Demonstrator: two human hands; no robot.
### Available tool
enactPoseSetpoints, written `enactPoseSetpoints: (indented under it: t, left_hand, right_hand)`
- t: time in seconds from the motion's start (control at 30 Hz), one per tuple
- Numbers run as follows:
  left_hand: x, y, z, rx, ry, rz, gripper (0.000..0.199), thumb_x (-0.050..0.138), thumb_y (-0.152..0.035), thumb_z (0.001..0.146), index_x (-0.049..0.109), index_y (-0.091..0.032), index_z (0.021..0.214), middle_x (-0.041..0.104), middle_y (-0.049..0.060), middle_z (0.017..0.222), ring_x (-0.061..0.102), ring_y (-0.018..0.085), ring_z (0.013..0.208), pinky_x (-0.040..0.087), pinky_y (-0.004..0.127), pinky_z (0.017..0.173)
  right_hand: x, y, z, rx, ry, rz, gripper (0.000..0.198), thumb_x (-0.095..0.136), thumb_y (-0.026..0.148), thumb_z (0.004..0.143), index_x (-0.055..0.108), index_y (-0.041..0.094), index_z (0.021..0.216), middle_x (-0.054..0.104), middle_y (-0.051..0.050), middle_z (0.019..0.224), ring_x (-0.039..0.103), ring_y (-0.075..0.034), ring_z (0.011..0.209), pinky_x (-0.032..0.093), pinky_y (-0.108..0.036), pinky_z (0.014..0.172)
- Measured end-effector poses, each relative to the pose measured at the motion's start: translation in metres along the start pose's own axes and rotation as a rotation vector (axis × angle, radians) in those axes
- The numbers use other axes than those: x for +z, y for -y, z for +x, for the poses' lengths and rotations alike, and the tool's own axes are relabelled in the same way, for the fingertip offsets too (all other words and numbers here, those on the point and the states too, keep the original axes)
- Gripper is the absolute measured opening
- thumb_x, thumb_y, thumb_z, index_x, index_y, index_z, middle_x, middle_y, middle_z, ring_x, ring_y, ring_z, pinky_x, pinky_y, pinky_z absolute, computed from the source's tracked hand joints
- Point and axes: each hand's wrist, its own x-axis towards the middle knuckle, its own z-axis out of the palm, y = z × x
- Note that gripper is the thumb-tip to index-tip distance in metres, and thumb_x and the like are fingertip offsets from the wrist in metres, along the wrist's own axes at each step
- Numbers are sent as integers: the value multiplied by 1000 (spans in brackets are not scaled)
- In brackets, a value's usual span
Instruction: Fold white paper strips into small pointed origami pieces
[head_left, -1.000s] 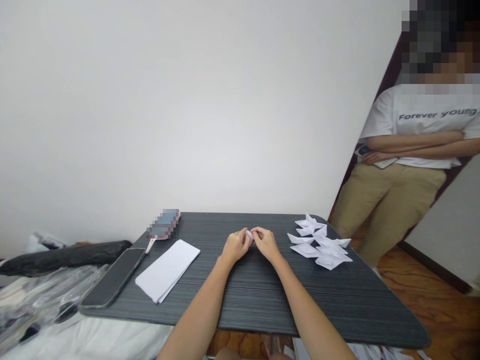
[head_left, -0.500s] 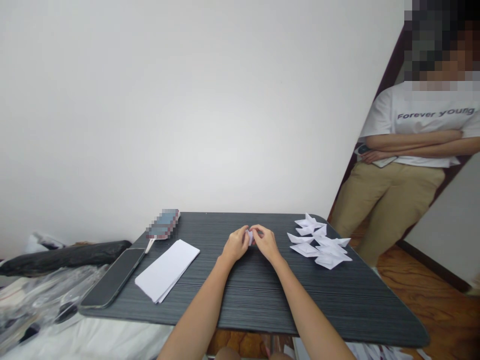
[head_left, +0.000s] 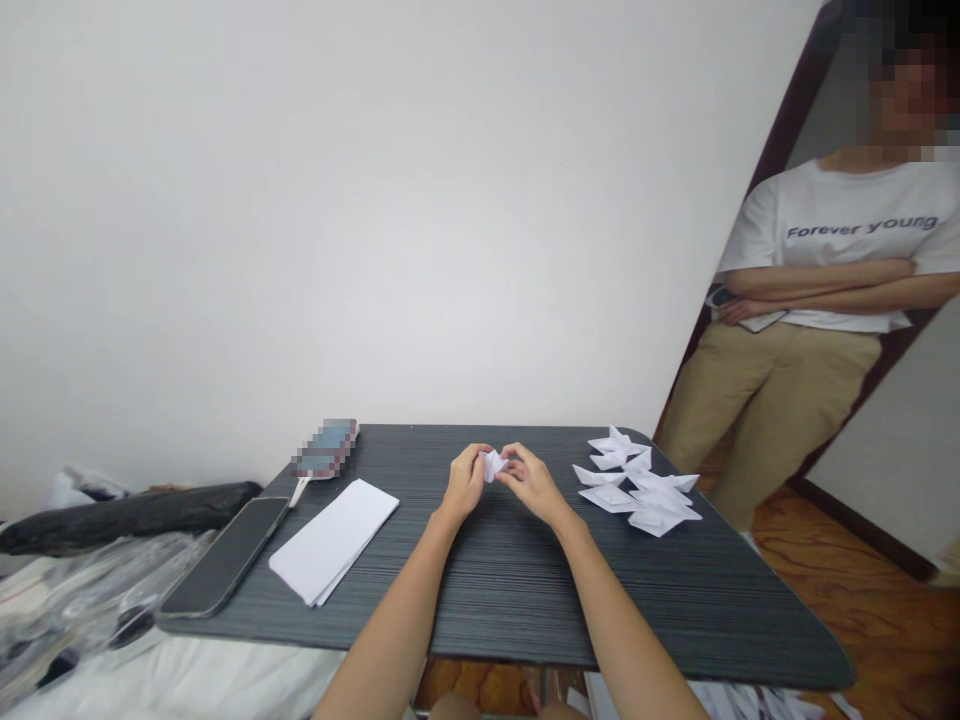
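Observation:
A small white folded paper boat (head_left: 493,465) is held between my two hands above the dark table (head_left: 517,590). My left hand (head_left: 466,482) pinches its left side, fingers curled round the edge. On the other side, the thumb and fingertips of my right hand (head_left: 530,482) close on its right end. A peak of the paper points up between the fingers; part of it is hidden by them. Several finished-looking white paper boats (head_left: 637,482) lie clustered to the right of my right hand. Left of my left arm rests a stack of white paper sheets (head_left: 334,540).
A large dark phone (head_left: 226,556) lies at the table's left edge, with a blurred-out device (head_left: 328,447) on a white cable behind it. Plastic-wrapped items (head_left: 97,580) are piled left of the table. A person with folded arms (head_left: 825,290) stands at the right.
My hands have moved slightly apart and more of the folded paper shows between them. My right fingers have spread a little along its right side.

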Motion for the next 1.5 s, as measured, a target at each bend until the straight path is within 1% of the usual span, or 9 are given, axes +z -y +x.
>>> enactPoseSetpoints:
  t: [0.1,0.27,0.4,0.6,0.87,1.0,1.1,1.23,1.5]
  left_hand:
    - [0,2,1,-40,27,-25,25,30,-16,78,55,-14,83,57,4,81,51,12,75,38,23,69]
    - [1,1,1,-99,56,-78,19,33,-17,76,52,-14,81,55,1,76,50,11,67,39,22,63]
    - [3,4,0,-136,78,-104,18,33,-19,77,50,-14,82,54,0,72,48,9,59,39,20,56]
    - [5,7,-1,-145,133,-83,18,34,-19,76,51,-15,79,53,-1,69,47,9,57,37,20,54]
    - [5,12,2,-173,65,-77,20,30,-20,77,50,-15,76,52,-1,68,46,10,61,37,21,59]
    - [8,18,4,-262,21,-150,19,31,-19,76,49,-15,75,50,-2,64,45,9,57,37,20,55]
    - [10,21,5,-311,3,-216,17,33,-20,75,49,-15,75,49,-2,62,46,9,55,38,19,52]
    - [11,22,4,-325,10,-258,17,34,-20,75,50,-15,76,50,-2,62,45,8,54,39,19,50]
    - [7,16,2,-207,25,-146,21,33,-20,77,53,-14,78,53,0,68,48,9,60,40,20,57]
  right_hand:
    - [-2,-1,-1,-43,-7,-118,18,50,18,69,45,20,86,45,-1,86,55,-10,72,47,-23,64]
    - [-3,5,-4,-133,73,-353,25,41,15,75,49,22,98,44,-4,97,53,-10,76,47,-25,67]
    - [-5,10,-6,-126,104,-468,25,43,14,74,50,21,97,41,-5,101,52,-8,67,47,-25,65]
    - [-8,16,-7,-133,153,-584,17,52,17,69,52,20,86,40,-4,102,50,-9,66,45,-28,68]
    - [2,15,-7,-209,142,-738,44,55,12,67,43,27,106,24,-7,118,49,-15,86,42,-36,78]
    - [7,12,-6,-264,105,-825,33,54,15,70,49,27,100,26,-7,119,46,-18,93,40,-40,79]
    - [6,10,-5,-291,87,-847,21,50,15,72,55,24,91,30,-8,117,44,-21,97,39,-41,79]
    - [4,7,-3,-297,69,-811,18,47,13,73,55,22,87,34,-8,114,44,-20,97,39,-38,80]
    - [4,2,-3,-290,45,-698,11,48,13,72,55,19,78,37,-8,111,42,-18,100,37,-35,84]
